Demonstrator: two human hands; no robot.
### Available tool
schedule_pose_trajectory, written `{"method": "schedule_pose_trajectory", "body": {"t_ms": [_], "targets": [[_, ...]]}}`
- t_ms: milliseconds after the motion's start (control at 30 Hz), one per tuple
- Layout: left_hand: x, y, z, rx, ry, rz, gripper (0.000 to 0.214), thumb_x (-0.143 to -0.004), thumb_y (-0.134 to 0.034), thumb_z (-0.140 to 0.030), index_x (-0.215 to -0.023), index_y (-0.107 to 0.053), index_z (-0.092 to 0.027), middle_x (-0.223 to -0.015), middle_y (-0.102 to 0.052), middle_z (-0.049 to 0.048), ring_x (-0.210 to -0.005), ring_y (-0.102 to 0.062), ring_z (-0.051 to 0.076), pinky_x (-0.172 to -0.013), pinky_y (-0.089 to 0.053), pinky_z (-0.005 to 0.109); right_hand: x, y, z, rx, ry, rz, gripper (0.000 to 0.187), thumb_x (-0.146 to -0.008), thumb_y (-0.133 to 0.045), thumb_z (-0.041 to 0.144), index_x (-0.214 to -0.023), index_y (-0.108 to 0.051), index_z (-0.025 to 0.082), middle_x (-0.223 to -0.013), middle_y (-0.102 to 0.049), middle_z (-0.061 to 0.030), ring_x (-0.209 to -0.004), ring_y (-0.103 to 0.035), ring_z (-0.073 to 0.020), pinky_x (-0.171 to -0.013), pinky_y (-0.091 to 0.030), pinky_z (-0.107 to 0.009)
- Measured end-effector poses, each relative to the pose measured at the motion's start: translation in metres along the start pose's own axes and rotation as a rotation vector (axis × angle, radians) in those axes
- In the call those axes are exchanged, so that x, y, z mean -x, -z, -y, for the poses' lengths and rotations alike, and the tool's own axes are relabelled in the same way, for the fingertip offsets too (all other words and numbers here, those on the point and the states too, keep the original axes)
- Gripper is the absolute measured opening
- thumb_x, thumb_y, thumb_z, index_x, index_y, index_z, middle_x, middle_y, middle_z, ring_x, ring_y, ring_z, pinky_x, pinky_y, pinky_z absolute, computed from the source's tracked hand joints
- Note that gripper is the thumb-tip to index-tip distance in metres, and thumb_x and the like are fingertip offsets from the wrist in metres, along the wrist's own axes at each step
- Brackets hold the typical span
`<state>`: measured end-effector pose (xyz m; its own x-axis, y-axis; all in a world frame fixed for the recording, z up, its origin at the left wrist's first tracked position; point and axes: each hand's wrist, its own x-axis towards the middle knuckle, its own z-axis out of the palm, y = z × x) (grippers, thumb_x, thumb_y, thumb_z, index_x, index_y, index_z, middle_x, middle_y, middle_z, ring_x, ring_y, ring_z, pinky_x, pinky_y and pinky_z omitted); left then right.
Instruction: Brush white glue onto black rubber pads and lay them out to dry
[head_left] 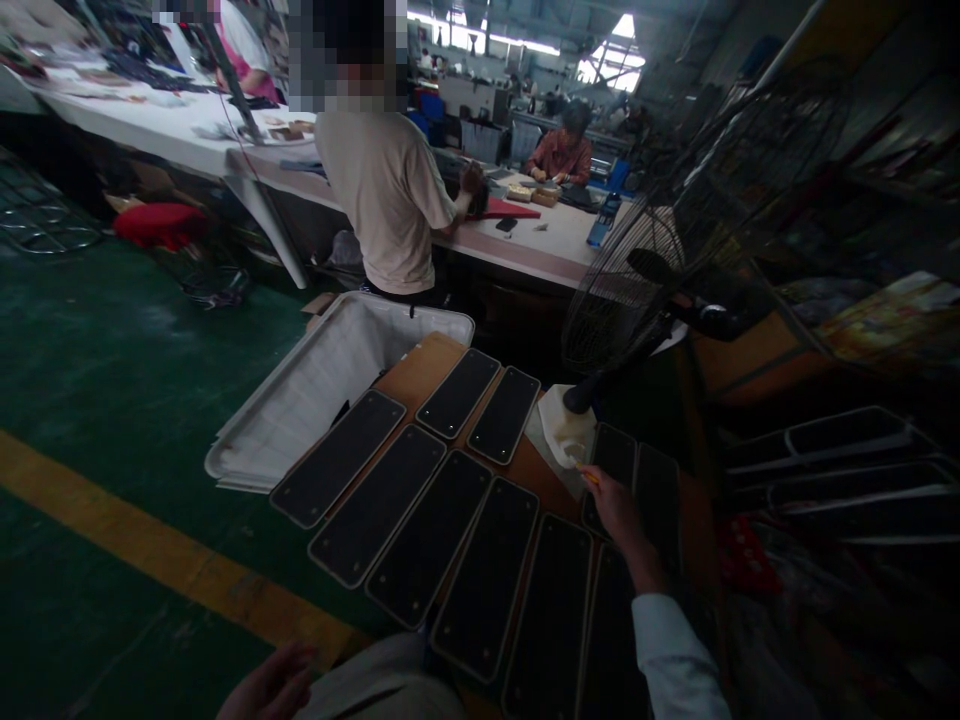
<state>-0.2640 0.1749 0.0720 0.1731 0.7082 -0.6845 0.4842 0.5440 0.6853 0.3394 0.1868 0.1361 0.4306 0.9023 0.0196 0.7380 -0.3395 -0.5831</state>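
My right hand point(611, 505) is closed round a thin yellow-handled brush point(589, 476). The brush's far end meets the opening of a cut-open whitish plastic jug point(559, 425), and its tip is hard to make out. My left hand point(271, 685) hangs low at the bottom left beside my lap, fingers loosely bent and apart, with nothing visible in them. Between the hands, several dark rounded rectangular panels point(431, 535) with pale edges and small holes near their ends lie in rows on a brown board point(420, 368). Two more dark panels point(611, 465) lie beyond my right hand.
A large white bin point(289, 395) stands under the board's far left side. Behind the jug rises a caged fan point(622, 290). A person in a beige shirt point(382, 190) stands at a long worktable point(525, 245); another person point(562, 155) sits across it. A red-covered stool point(161, 225) is at left.
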Motion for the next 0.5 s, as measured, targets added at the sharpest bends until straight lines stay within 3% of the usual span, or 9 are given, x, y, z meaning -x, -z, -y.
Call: {"method": "schedule_pose_trajectory", "body": {"t_ms": [100,200,333,500], "targets": [[-0.002,0.002,0.004,0.023,-0.021,0.029,0.067,-0.06,-0.063,-0.079,-0.095,-0.066,-0.023,-0.075,-0.069,0.0037,-0.066,-0.063,0.023,-0.061,-0.05,0.031,0.003,0.001,-0.003,-0.041,-0.065,-0.04,0.032,-0.091,-0.048,0.042,-0.111,-0.068,0.026,-0.085,-0.076,-0.0052,-0.08,-0.073,-0.0232,-0.073,-0.053,-0.035],[-0.003,0.004,0.004,0.039,-0.024,0.04,0.068,-0.059,-0.064,-0.08,-0.096,-0.065,-0.023,-0.073,-0.069,0.0033,-0.065,-0.062,0.022,-0.06,-0.049,0.031,0.0,-0.001,-0.005,-0.328,-0.187,-0.176,0.039,-0.089,-0.052,0.052,-0.108,-0.067,0.023,-0.073,-0.072,-0.0024,-0.068,-0.071,-0.0198,-0.066,-0.054,-0.031],[-0.003,0.005,0.0,0.073,-0.007,0.009,0.075,-0.054,-0.065,-0.082,-0.098,-0.063,-0.022,-0.079,-0.07,0.0048,-0.066,-0.063,0.022,-0.06,-0.05,0.031,-0.009,-0.011,-0.004,-0.783,-0.406,-0.404,0.046,-0.077,-0.067,0.056,-0.103,-0.063,0.018,-0.066,-0.071,-0.0002,-0.056,-0.069,-0.0168,-0.053,-0.054,-0.026],[-0.004,0.005,0.002,0.062,0.004,0.007,0.075,-0.056,-0.064,-0.082,-0.1,-0.062,-0.022,-0.078,-0.07,0.0039,-0.069,-0.064,0.023,-0.063,-0.051,0.031,-0.015,-0.026,-0.008,-0.969,-0.532,-0.538,0.037,-0.079,-0.064,0.05,-0.095,-0.059,0.018,-0.066,-0.072,0.0006,-0.058,-0.071,-0.0153,-0.056,-0.058,-0.025]]}}
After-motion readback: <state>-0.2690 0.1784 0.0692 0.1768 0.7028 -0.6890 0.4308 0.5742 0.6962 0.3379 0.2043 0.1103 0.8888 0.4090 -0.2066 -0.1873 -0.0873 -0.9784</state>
